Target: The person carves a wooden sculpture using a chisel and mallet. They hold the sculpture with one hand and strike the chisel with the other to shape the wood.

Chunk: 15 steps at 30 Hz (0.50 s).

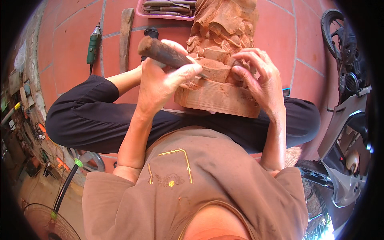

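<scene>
A reddish-brown wood carving (218, 70) lies on the floor before my crossed legs, its thick flat base (218, 100) toward me. Folds and rounded shapes are cut into its far part. My left hand (160, 82) grips a wood chisel (166, 54) by its dark, worn handle. The handle's butt points up and to the left, and the short visible blade meets the carving just above the base. On the carving's right side, my right hand (262, 76) has its fingers and thumb curled round a rounded part. Its fingertips partly hide that spot.
A pink tray (166, 16) of carving tools stands at the far side. Left of it lie a wooden strip (126, 40) and a green power tool (93, 45). A fan (50, 224) is at lower left; a motorbike (348, 160) stands at right on the red tiles.
</scene>
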Each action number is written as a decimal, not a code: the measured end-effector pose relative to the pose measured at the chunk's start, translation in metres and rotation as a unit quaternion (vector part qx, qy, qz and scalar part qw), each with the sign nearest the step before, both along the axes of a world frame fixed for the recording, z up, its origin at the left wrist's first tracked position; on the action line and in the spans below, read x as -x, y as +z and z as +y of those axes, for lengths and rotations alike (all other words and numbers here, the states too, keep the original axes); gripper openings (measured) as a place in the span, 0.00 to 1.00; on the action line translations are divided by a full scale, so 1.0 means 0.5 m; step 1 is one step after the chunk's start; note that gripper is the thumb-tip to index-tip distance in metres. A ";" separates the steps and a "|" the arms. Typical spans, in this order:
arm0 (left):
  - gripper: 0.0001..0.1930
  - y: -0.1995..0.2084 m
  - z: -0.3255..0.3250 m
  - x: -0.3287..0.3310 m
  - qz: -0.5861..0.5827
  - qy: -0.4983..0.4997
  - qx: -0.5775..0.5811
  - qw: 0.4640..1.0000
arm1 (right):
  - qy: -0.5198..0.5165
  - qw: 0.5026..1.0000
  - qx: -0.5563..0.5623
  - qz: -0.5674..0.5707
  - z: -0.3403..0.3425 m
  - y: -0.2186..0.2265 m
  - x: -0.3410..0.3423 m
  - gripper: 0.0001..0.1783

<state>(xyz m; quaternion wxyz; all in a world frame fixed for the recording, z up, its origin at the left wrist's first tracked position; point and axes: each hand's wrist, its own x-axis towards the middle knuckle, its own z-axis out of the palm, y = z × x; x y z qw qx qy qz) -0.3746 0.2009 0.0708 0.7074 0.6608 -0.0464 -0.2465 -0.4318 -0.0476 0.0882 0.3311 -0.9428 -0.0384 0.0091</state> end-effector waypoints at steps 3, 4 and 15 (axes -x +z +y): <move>0.15 0.002 -0.011 0.014 -0.009 0.022 0.006 1.000 | 0.009 1.000 -0.012 -0.024 0.014 -0.009 -0.002 0.16; 0.15 0.003 -0.012 0.017 -0.019 0.015 -0.005 1.000 | 0.020 0.999 -0.002 -0.040 0.016 -0.010 -0.003 0.16; 0.11 -0.006 -0.021 -0.017 0.051 0.029 -0.002 0.998 | 0.025 0.998 -0.044 0.039 0.034 -0.006 -0.010 0.20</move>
